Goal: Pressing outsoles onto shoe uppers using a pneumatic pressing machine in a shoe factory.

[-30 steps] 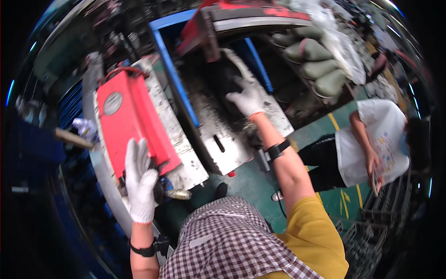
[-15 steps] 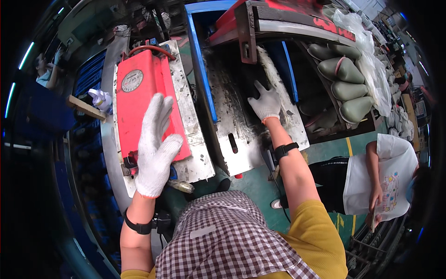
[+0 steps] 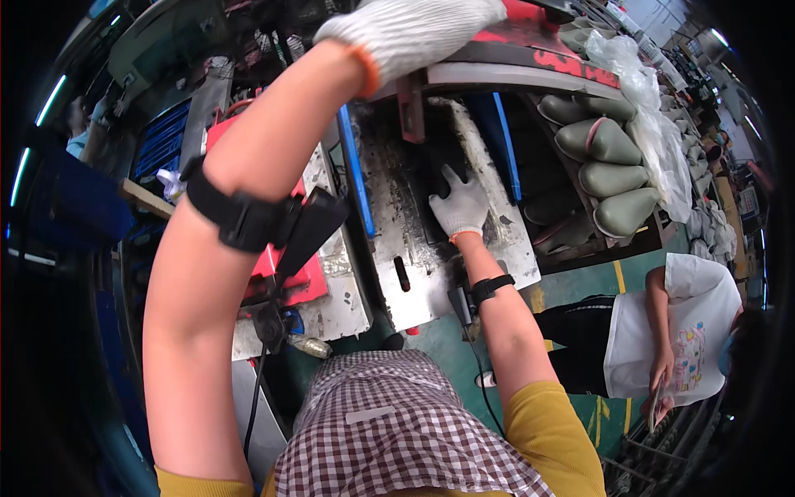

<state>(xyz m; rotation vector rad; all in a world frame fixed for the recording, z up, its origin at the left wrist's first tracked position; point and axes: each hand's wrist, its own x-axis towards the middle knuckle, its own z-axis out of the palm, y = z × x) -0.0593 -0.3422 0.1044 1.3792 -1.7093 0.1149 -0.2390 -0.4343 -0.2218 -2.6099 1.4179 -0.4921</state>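
Note:
My right hand, in a white knitted glove, rests over a dark flat piece on the worn metal plate. Its visible fingers are spread, and nothing shows in its grasp. High in front, my left hand, gloved the same way, reaches across the raised red machine head. The upper edge of the picture cuts off its fingers, so its grip is hidden; whether it touches the head I cannot tell. Behind my left forearm is a red metal cover on a second plate, mostly hidden.
Blue side panels flank the metal plate. To the right, a rack holds several green-grey shoe-shaped forms beside clear plastic wrapping. A person in a white shirt stands at the right. A wooden bar juts out on the left.
My left hand has swung up and right from beside the red cover to the machine head. My right hand stays spread over the plate, shifting slightly in view.

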